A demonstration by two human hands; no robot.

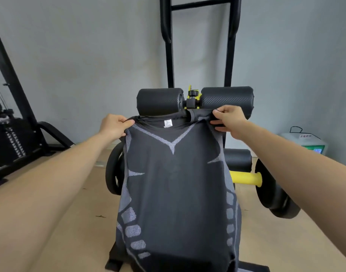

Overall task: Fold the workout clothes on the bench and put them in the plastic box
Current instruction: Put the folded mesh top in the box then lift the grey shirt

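At far left, a black weight stack (13,140) stands on the tan floor (70,222). Left hand (114,127) grips one shoulder of the shirt (178,193), fingers curled over the fabric. The shirt, dark grey with paler grey patterning, is spread flat between both hands in front of the bench (114,261), collar uppermost, with a white label (167,123) showing inside the neck. Whether it rests on the pad cannot be told, as the bench is hidden except for its black base. Two black rollers (160,101) sit just behind the collar, with a yellow-mounted knob (193,93) between them. Right hand (230,119) pinches the other shoulder, thumb under and fingers over. Farther right, a yellow bar (246,178) meets a black disc (274,193). A white unit (309,144) stands by the wall.
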